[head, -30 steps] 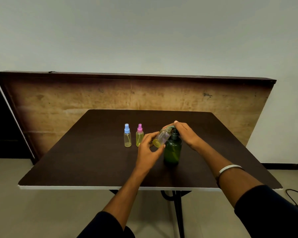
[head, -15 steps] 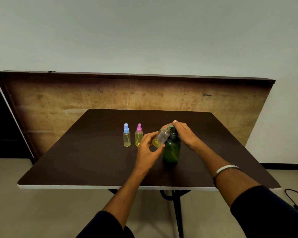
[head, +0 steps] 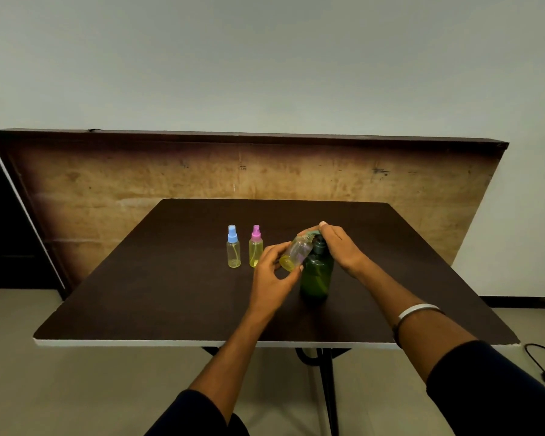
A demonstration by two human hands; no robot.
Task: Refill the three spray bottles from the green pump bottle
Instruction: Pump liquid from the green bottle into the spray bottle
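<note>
Head camera view: four bottles are counted on and above a dark table [head: 170, 294] — one green pump bottle [head: 316, 275] and three small clear spray bottles holding yellow liquid. Two of the small ones stand upright side by side at the table's middle, the blue-capped bottle [head: 233, 247] on the left and the pink-capped bottle [head: 255, 247] just beside it, both apart from the hands. The third, an uncapped bottle [head: 296, 253], is tilted with its mouth up at the pump's spout, just left of the green bottle's neck; the left hand [head: 272, 280] has its fingers curled round the lower end. The right hand [head: 339, 245] rests on the pump head, fingers bent over it, a pale bangle [head: 417, 309] on that wrist. Two hands, two dark sleeves. Compared with half a second ago, little differs: both hands keep the same holds, the tilted bottle sits at the spout as before, and the two capped bottles have not moved. A worn wooden board [head: 139, 190] leans against the wall behind.
</note>
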